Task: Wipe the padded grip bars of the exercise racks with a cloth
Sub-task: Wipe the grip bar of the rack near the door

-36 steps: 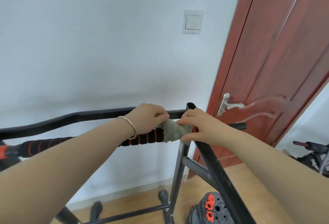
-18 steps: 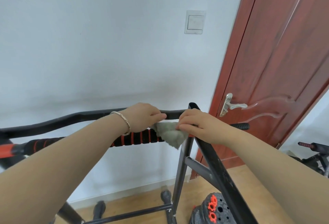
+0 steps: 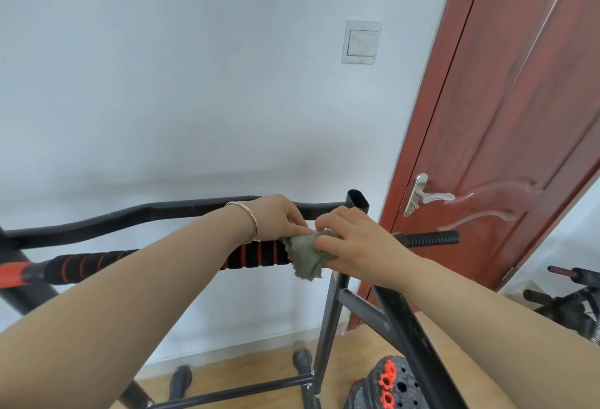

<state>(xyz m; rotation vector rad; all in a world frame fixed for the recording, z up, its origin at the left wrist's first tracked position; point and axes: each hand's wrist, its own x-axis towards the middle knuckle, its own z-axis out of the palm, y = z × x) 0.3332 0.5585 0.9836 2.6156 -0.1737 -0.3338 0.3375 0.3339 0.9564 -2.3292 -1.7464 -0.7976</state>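
Here, two hands gripped one cloth [image 3: 305,256].
The left hand [image 3: 279,217] and right hand [image 3: 354,243] both pinched it bunched between them, against one red-striped padded bar [image 3: 256,254].

Your cloth [image 3: 306,254] is a soft, fuzzy grey-green fabric, matt, with ragged edges. The padded grip bar [image 3: 256,254] looks like matt black foam ringed with orange-red bands. Above it, the top bar [image 3: 130,217] is black-painted metal with a dull sheen, and the near frame leg [image 3: 406,327] has the same paint, scuffed and speckled. The short grip [image 3: 428,239] on the right is black and ribbed. The bracelet [image 3: 248,217] on your left wrist is polished metal. The door [image 3: 519,116] is reddish-brown wood with a glossy finish, and its handle [image 3: 428,196] is bright, shiny metal. The wall [image 3: 194,84] is smooth matt white, the switch [image 3: 361,42] is white plastic, and the floor [image 3: 259,373] is smooth pale wood.
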